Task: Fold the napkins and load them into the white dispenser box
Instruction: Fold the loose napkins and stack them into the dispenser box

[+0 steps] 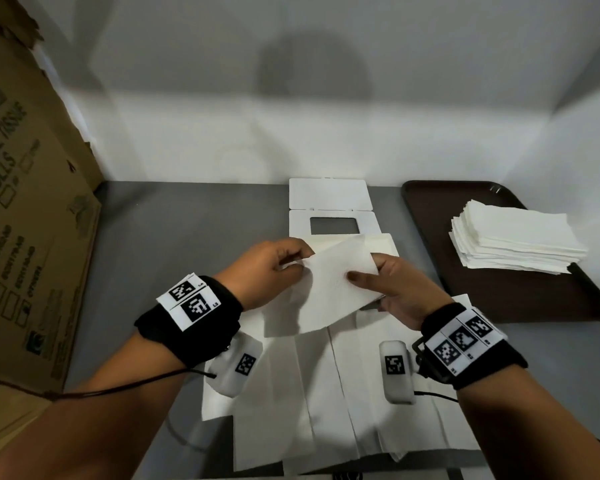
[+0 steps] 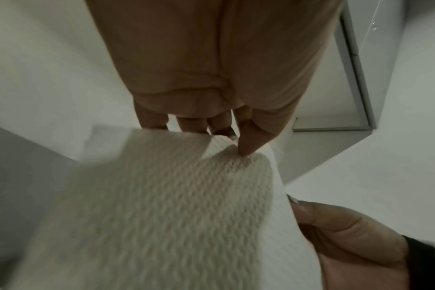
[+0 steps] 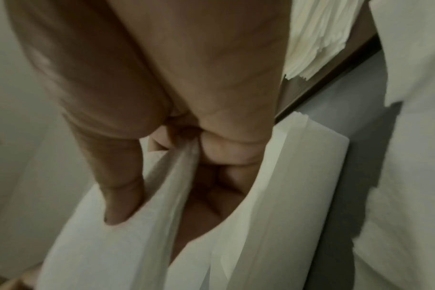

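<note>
I hold one white embossed napkin (image 1: pixel 329 292) in the air above the table, between both hands. My left hand (image 1: pixel 274 268) pinches its upper left corner; the left wrist view shows the thumb (image 2: pixel 249 143) pressed on the paper (image 2: pixel 162 206). My right hand (image 1: pixel 385 285) grips its right edge, thumb on top (image 3: pixel 119 196) and fingers underneath the napkin (image 3: pixel 92 245). The white dispenser box (image 1: pixel 333 216) lies behind the hands, its lid open and a rectangular window in it. Several folded napkins (image 1: pixel 326 393) lie spread on the table under my wrists.
A dark brown tray (image 1: pixel 499 292) at the right carries a stack of unfolded napkins (image 1: pixel 513 240). A large cardboard box (image 1: pixel 25 209) stands along the left side. A white wall closes the back of the grey table (image 1: pixel 187 216).
</note>
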Demonstrator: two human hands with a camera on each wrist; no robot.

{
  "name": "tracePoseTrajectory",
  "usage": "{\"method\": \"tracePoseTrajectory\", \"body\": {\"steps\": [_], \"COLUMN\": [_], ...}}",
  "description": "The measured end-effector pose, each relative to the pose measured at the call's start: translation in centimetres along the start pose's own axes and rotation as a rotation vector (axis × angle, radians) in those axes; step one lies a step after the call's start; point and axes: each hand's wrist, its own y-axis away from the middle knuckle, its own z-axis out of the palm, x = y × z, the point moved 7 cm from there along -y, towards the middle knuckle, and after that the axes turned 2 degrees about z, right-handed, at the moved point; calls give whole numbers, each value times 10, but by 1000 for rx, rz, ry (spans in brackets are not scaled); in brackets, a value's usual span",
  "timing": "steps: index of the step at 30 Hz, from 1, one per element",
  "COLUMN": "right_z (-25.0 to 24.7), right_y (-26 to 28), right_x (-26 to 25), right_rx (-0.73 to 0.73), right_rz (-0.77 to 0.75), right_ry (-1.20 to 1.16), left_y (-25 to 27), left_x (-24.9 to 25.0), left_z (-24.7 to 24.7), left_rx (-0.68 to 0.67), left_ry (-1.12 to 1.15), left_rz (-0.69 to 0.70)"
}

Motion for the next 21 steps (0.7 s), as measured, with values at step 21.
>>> {"method": "tracePoseTrajectory", "body": {"steps": [21], "right_z": [-121], "right_y": [-58], "right_x": [1], "right_rx": [457], "right_rz": [-107], "right_ry": [463], "left_y": [-67], "left_x": [-59], "left_z": [26], "left_rx": [412], "left_ry": [-165], "left_rz": [-347]}}
